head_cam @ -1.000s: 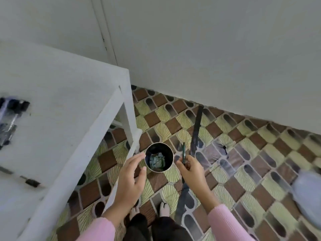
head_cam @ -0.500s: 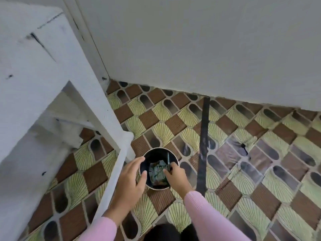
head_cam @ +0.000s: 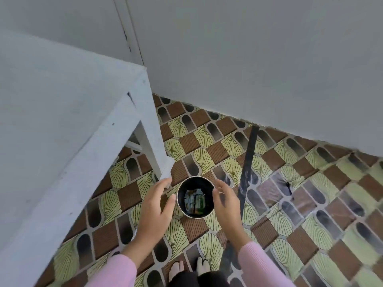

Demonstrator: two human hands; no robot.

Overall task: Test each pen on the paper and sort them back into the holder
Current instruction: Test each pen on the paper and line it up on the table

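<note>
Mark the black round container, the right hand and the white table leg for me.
black round container (head_cam: 195,183), head view, on its dark inner wall at the far side.
right hand (head_cam: 227,201), head view, on the back of the hand.
white table leg (head_cam: 149,149), head view, midway down the leg.

Left grip (head_cam: 156,206), right grip (head_cam: 226,202), both slack.

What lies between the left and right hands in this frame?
In the head view, the round black holder lies between the left hand and right hand, a dark pen inside it.
</note>
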